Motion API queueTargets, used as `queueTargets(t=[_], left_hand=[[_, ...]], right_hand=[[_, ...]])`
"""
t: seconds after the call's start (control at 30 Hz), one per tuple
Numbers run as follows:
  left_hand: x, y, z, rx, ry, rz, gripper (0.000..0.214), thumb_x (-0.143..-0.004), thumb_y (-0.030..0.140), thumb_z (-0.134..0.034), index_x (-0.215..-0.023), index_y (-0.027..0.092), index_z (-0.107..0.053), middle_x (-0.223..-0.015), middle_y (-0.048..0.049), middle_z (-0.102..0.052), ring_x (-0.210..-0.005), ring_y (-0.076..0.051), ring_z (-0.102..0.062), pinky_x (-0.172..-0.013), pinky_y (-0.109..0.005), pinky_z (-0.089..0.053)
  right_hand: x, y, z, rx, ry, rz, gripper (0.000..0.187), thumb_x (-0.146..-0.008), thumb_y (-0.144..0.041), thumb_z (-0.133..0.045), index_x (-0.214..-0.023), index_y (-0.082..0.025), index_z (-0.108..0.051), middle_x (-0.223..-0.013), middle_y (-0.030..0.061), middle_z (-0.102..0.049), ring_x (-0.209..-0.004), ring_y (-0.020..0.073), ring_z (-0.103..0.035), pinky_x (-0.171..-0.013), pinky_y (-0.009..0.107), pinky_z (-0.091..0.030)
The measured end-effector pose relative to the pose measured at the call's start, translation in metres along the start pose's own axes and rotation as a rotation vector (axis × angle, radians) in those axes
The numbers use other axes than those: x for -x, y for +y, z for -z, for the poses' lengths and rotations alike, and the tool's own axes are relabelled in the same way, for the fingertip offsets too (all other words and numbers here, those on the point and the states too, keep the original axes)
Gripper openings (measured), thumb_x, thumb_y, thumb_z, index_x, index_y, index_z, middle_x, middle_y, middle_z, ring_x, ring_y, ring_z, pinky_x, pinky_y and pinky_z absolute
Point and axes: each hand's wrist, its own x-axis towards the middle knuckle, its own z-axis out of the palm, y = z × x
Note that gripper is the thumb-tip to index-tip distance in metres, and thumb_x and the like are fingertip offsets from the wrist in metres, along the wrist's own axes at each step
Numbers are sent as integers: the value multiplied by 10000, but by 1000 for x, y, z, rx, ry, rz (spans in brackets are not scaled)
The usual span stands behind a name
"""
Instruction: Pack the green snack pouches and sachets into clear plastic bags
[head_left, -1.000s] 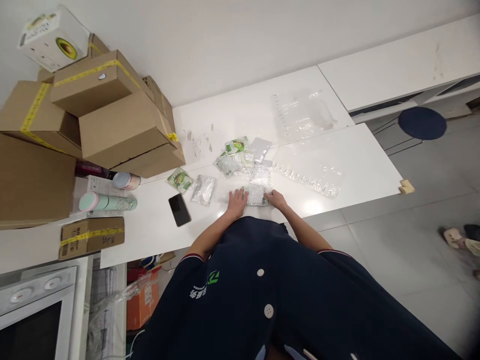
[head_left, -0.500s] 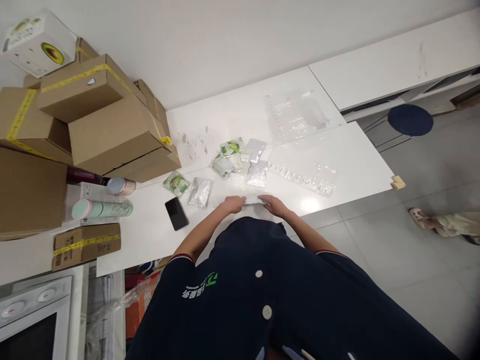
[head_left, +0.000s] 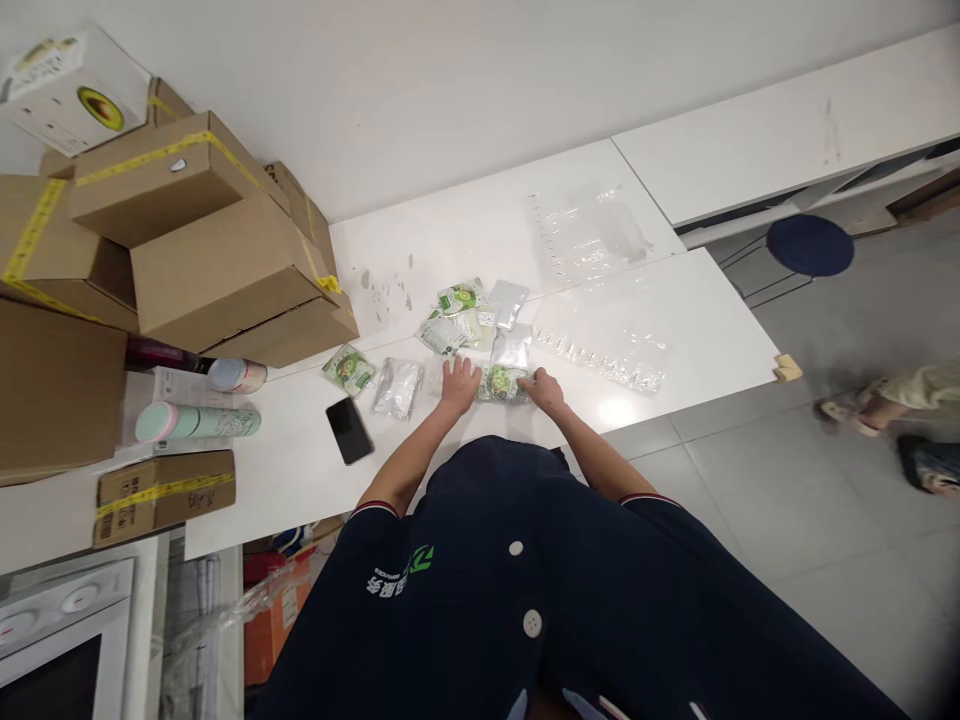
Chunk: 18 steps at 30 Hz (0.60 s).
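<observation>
A green printed packet in clear plastic [head_left: 501, 383] lies on the white table in front of me. At its right end, my right hand [head_left: 544, 390] pinches the edge. My left hand [head_left: 459, 384] rests at the left of the packet, fingers spread flat over the clear wrap. Just beyond are several green sachets [head_left: 461, 297] in a loose pile, with silver sachets [head_left: 512, 345] beside them. To the left of my left hand lie a silver pouch [head_left: 398, 387] and another green sachet [head_left: 349, 370].
A black phone [head_left: 349, 430] lies left of my arm. Cardboard boxes [head_left: 225, 280] and a mint bottle [head_left: 196, 422] stand further left. Clear air-cushion wrap [head_left: 600, 335] covers part of the table's right side. Beyond the table edge are a stool [head_left: 810, 245] and people's feet [head_left: 855, 412].
The thing between my hands now lies flat with its green print showing. My left hand has opened and spread over its left side. More of a person's feet shows at the right.
</observation>
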Motion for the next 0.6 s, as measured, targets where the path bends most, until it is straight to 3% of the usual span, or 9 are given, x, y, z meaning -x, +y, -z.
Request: queueTargets(t=[0.07,0.13,0.2,0.27,0.33,0.47,0.6], left_hand=[[12,4,-17,35,-62,-12,483,-904,118,-354,-1346,226,-514,-1454,-152,-432,-1384,-335,-306,-1085,-594,-233],[20,6,-31,67,-119,17,522,-919,150,-327,-1420,251,-437,-1510,-129,-370,-1392,-336,-300,-1075,-598,-261],[25,5,-40,84,-131,36,548,-931,190,-312,-1474,254,-360,-1558,-111,-295,-1420,-341,-253,-1089,-603,-247],[29,2,-44,86,-107,14,571,-927,224,-332,-1497,235,-320,-1576,-105,-260,-1440,-344,-210,-1111,-602,-215],[34,-3,-45,75,-89,-31,632,-889,226,-399,-1510,198,-289,-1579,-120,-246,-1448,-343,-194,-1130,-587,-193],[41,-17,-46,29,-52,-81,759,-796,105,-456,-1523,159,-243,-1582,-140,-230,-1462,-312,-180,-1158,-550,-163],[36,-32,-48,1,43,-53,714,-824,42,-394,-1508,223,-299,-1580,-103,-252,-1475,-309,-135,-1154,-601,-112]], right_hand=[[8,-10,4,126,128,52,451,-896,-480,-504,-1169,-120,-518,-1145,206,-585,-1021,308,-555,-804,386,-440],[12,-23,6,231,192,241,439,-921,-417,-483,-1245,-121,-492,-1293,230,-502,-1168,335,-474,-915,436,-399],[8,-39,7,291,115,483,451,-920,-366,-494,-1312,-144,-466,-1414,203,-421,-1286,327,-375,-1011,447,-338],[-2,-57,6,338,-43,622,497,-902,-325,-525,-1365,-168,-435,-1474,169,-377,-1335,311,-323,-1046,443,-314],[-13,-75,3,400,-173,602,540,-863,-284,-571,-1374,-171,-436,-1452,165,-412,-1316,322,-349,-1027,462,-336],[-29,-100,-2,518,-313,386,605,-716,-290,-732,-1266,-131,-535,-1275,187,-551,-1227,357,-437,-960,487,-395],[-33,-98,-4,457,-443,301,570,-633,-359,-804,-1134,-151,-629,-1176,142,-621,-1180,331,-516,-941,410,-435]])
